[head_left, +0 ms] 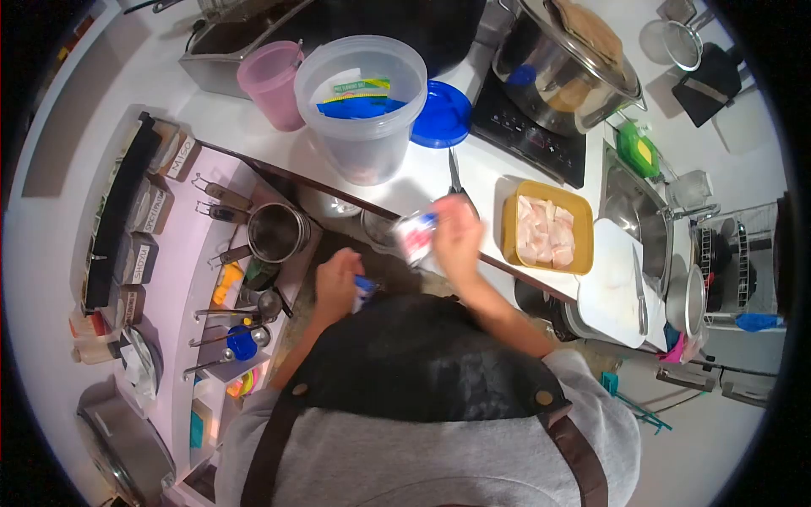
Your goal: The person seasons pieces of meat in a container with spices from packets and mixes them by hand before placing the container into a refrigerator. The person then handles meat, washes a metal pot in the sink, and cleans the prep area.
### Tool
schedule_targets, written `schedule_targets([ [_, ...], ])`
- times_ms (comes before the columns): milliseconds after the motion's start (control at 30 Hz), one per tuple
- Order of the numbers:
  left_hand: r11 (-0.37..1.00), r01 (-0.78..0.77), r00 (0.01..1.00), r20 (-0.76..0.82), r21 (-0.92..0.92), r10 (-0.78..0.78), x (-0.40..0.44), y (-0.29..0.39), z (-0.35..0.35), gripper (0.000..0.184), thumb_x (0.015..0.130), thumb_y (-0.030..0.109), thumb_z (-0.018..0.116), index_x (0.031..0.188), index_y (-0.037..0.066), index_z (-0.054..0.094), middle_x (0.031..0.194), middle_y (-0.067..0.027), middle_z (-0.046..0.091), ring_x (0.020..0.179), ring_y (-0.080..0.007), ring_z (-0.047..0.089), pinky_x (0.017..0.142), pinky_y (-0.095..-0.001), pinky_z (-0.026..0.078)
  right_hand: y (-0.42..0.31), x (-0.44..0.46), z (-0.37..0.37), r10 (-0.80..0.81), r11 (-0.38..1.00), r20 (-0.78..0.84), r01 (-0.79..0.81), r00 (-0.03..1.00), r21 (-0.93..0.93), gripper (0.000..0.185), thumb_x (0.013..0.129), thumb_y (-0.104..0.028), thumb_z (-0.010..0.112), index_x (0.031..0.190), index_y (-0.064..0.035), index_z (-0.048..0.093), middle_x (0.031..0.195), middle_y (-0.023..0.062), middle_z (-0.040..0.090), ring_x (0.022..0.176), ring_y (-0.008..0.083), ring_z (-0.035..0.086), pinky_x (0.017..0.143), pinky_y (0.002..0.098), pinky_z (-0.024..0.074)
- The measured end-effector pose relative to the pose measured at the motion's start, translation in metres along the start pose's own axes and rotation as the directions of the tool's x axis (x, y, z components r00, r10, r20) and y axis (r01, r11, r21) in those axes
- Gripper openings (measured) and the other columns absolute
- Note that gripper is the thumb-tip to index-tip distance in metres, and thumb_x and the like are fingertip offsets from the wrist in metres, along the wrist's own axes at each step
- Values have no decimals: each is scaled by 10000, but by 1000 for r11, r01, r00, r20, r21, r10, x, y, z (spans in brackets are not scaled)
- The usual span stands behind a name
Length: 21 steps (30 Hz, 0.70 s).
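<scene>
My right hand [459,241], smeared by motion, grips a small white packet [416,238] with red and blue print in front of the counter edge. Lower and to the left, my left hand [336,283] is closed on a small blue piece [364,288], perhaps of wrapper; its kind is unclear. A large clear plastic tub [363,148] on the counter holds blue, yellow and green packets [359,103]. Beside it lies its blue lid [443,116]. A dark-handled cutting tool [456,173] lies near my right hand, its handle partly hidden.
A yellow container [513,224] of cut raw meat [545,231] stands right, next to a white cutting board [610,287] with a knife [639,291]. A lidded pot [562,76] sits on an induction cooker [528,127]. Ladles and a small pot [277,234] fill the left shelf.
</scene>
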<state>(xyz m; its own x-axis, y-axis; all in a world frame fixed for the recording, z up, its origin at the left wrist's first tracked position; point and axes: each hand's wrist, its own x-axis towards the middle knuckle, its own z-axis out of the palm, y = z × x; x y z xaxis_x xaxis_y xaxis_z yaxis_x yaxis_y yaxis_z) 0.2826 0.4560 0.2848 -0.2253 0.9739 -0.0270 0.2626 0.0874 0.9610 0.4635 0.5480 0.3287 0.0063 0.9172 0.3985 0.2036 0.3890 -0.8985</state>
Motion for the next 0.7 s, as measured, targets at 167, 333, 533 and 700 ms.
schedule_targets([
  [167,940,-210,930,-244,268,277,21,-2,-86,371,949,313,338,743,57,509,707,-25,477,738,-119,477,681,-273,374,-46,73,-69,-68,980,-139,40,988,-197,167,852,-138,575,741,-13,583,573,25,548,492,87,464,458,241,361],
  [333,431,-862,328,-355,266,875,134,132,-102,312,939,272,410,850,1,535,731,-49,499,625,-119,530,533,-229,440,-62,81,-58,-148,816,342,310,928,-487,155,797,-192,613,747,-45,604,646,139,580,584,310,573,533,375,440],
  [533,492,-761,601,175,422,780,178,178,-46,189,811,231,586,831,45,615,722,-85,618,646,-187,607,585,-302,475,-23,35,-38,-95,878,429,279,898,-390,118,790,-189,614,762,-74,616,677,111,599,601,282,593,540,367,467],
  [700,411,-903,430,290,125,855,112,132,-20,363,658,338,727,855,47,638,838,-95,647,767,-280,620,679,-333,479,-29,10,-34,-400,864,388,483,830,-142,138,786,-191,618,733,-71,576,660,66,576,557,246,576,480,330,457],
])
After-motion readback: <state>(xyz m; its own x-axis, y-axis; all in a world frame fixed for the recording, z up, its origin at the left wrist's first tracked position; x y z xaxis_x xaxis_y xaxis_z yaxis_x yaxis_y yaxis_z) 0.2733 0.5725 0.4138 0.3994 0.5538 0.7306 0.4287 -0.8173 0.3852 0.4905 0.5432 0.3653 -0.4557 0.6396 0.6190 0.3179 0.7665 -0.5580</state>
